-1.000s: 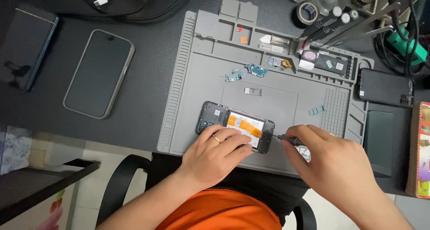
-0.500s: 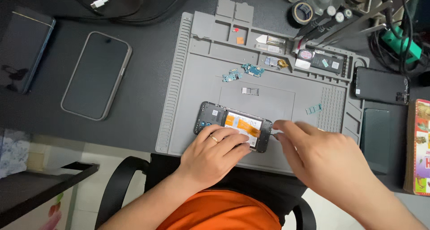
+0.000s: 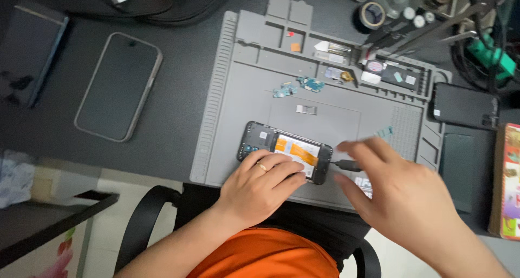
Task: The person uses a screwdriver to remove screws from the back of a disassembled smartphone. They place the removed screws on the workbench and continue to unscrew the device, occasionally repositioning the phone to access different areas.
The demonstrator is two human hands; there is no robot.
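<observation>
The opened phone (image 3: 285, 151), back cover off with an orange-labelled part showing, lies on the grey repair mat (image 3: 227, 94) near its front edge. The left hand (image 3: 260, 188) presses its fingers flat on the phone's near edge, pinning it. The right hand (image 3: 401, 197), blurred, has its fingers spread loosely above a dark screwdriver (image 3: 346, 164) that lies just beside the phone's right end; it grips nothing. Good practice here is a firm, even hold-down and a tool kept square to the screw. Small loose boards (image 3: 298, 86) lie farther back, and a whole phone (image 3: 119, 86) rests on the table to the left.
</observation>
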